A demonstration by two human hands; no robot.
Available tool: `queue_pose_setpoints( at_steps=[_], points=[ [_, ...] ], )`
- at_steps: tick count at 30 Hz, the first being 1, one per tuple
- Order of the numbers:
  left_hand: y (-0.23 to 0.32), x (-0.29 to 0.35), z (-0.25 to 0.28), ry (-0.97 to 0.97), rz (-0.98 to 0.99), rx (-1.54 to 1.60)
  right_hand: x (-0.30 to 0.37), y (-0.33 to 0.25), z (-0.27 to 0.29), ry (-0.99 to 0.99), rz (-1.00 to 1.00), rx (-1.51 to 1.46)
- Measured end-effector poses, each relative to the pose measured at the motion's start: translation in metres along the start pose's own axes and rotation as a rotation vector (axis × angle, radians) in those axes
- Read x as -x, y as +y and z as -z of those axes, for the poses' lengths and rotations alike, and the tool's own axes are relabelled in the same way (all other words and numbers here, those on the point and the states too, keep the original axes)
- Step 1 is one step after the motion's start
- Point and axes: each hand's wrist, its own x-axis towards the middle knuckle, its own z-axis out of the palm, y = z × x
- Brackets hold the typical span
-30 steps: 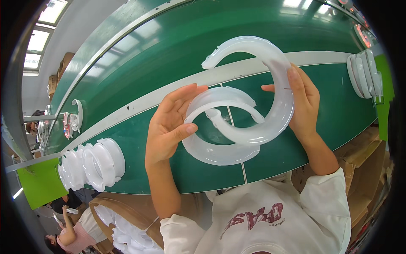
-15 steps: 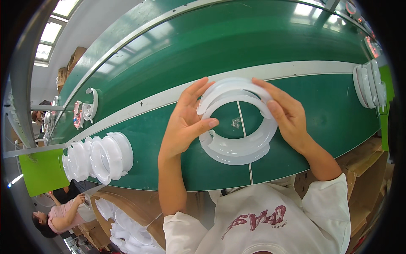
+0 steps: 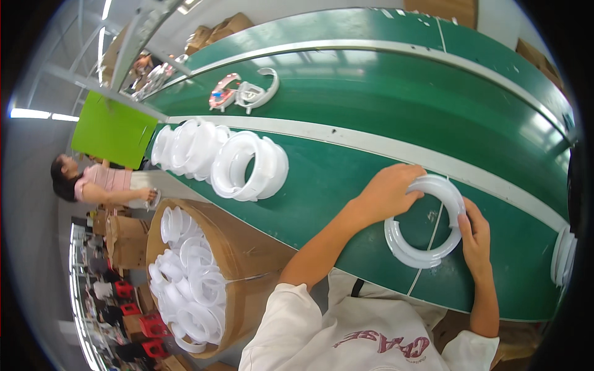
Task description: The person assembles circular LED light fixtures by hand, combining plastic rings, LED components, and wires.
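Between my two hands is a white translucent plastic ring (image 3: 416, 255), held just over the green worktop. Two curved parts seem to make it up, with steps where they meet. My left hand (image 3: 388, 193) is closed on its upper left edge, knuckles up and thumb pointing inward. On the right side, my right hand (image 3: 475, 240) grips the rim, thumb toward me and fingers partly hidden behind the ring. Through the ring's hole, the worktop (image 3: 346, 179) and a pale seam show.
Stacked white rings (image 3: 250, 166) stand on the worktop at left, with more white parts (image 3: 562, 256) at far right. A cardboard box (image 3: 247, 247) full of white parts is at lower left. Beyond a pale rail, two curved assemblies (image 3: 250, 93) lie on the belt. A person (image 3: 102, 185) is at far left.
The view has swung left, bringing the box and stacked rings further in. My left hand has gone from spread fingers to a closed grip on the ring; my right hand still holds it.
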Motion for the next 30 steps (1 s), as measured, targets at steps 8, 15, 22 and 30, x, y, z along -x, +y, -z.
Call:
queue_pose_setpoints(
  at_steps=[8, 15, 22, 30],
  points=[
    [0.028, 0.061, 0.092, 0.428, 0.262, -0.101, 0.008, -0.008, -0.005, 0.055, 0.004, -0.095],
    [-0.006, 0.161, 0.258, 0.793, 0.748, -0.215, 0.009, -0.024, -0.013, -0.007, -0.007, -0.031],
    [-0.055, 0.195, 0.283, 0.718, 0.904, -0.603, 0.005, -0.024, -0.022, -0.069, 0.120, 0.093],
    [-0.053, 0.184, 0.280, 0.915, 0.807, -0.443, 0.015, -0.021, -0.013, -0.098, 0.139, 0.167]
  ],
)
